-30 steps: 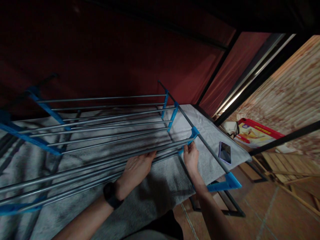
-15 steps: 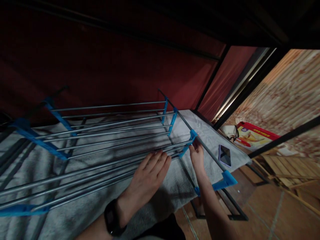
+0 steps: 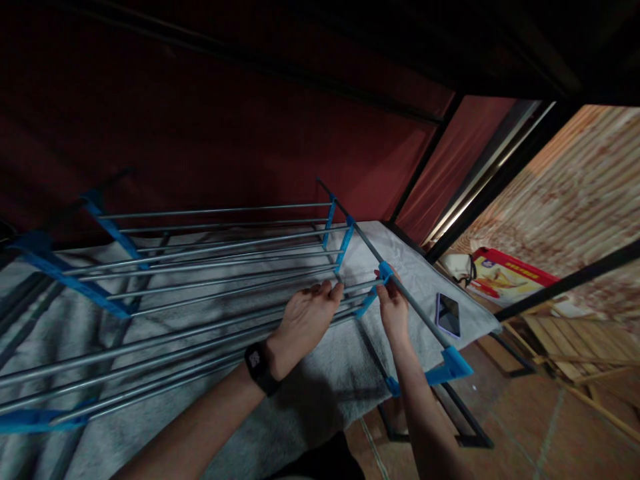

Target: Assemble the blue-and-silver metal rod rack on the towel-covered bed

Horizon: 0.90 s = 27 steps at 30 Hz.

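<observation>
Left hand point(image 3: 307, 321) laid over the metal rods point(image 3: 150, 344) of a rack point(image 3: 344, 248), its grip impossible to tell, right hand point(image 3: 393, 309) closed on a blue bracket point(image 3: 385, 269), rack stretching across the cloth-covered tabletop point(image 3: 406, 252), phone point(image 3: 448, 315) near the right edge, red-and-yellow package point(image 3: 510, 272) beyond it

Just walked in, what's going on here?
A person is working on a rack of metal rods and blue plastic brackets, standing on a grey cloth. The right hand grips the blue bracket on the right-hand side bar; the left hand is over the front rods close by. Whether those rods are fully seated can't be told. A phone lies to the right.
</observation>
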Motion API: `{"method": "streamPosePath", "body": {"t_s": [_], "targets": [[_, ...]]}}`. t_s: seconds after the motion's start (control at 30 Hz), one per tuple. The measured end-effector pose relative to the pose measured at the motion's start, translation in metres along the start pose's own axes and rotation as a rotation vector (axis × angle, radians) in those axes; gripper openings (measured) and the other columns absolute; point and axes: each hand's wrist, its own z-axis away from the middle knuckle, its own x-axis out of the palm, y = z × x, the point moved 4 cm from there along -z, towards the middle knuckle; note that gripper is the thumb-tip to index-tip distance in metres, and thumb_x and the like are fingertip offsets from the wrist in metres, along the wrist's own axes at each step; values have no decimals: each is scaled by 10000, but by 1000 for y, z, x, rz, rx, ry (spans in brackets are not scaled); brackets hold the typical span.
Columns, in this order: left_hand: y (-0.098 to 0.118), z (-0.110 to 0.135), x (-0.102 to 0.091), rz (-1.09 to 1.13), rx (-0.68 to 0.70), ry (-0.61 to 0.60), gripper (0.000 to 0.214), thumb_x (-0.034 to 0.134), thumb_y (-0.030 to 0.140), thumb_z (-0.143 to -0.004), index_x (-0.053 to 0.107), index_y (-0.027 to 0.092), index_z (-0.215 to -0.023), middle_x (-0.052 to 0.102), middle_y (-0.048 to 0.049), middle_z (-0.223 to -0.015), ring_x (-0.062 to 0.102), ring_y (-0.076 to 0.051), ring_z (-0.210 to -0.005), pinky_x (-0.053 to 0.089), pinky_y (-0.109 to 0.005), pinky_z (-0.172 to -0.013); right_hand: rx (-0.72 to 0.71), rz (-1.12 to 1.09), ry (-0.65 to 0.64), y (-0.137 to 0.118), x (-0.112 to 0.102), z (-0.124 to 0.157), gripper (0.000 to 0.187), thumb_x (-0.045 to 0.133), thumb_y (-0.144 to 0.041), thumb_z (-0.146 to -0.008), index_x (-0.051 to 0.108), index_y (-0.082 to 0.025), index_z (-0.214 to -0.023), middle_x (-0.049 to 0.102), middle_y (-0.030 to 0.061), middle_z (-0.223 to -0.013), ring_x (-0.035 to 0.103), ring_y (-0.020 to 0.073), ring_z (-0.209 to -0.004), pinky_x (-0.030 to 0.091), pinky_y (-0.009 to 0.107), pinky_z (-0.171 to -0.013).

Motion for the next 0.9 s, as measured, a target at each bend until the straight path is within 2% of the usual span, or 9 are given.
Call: {"method": "streamPosePath", "body": {"t_s": [0.23, 0.47, 0.7, 0.9], "targets": [[-2, -3, -9, 9, -21, -19, 400, 430, 95, -995, 580, 214, -1346, 711, -101, -1206, 727, -201, -996, 567, -307, -807, 0, 35, 12, -1, 1, 2, 521, 594, -449, -930, 602, -228, -1402, 689, 110, -1310, 612, 261, -1289, 398, 494, -1179], [-4, -2, -5, 16, -16, -24, 398, 425, 80, -996, 584, 208, -1338, 722, -85, -1172, 737, -222, -967, 568, -337, -753, 2, 35, 11, -3, 2, 2, 514, 588, -429, -932, 598, -226, -1405, 690, 111, -1305, 611, 261, -1290, 404, 490, -1173], [-5, -3, -8, 41, -40, -34, 379, 442, 114, -1007, 595, 230, -1334, 722, -82, -1179, 733, -215, -949, 552, -324, -731, -6, 58, -7, -5, 3, 5, 497, 555, -443, -948, 603, -234, -1396, 672, 100, -1343, 592, 250, -1307, 373, 484, -1203], [-7, -3, -7, 62, -36, 12, 355, 465, 132, -1010, 613, 236, -1315, 735, -66, -1172, 736, -211, -934, 547, -326, -705, -3, 91, 11, -13, 6, 8, 491, 537, -453, -960, 599, -235, -1395, 654, 103, -1376, 577, 244, -1326, 372, 463, -1206]]}}
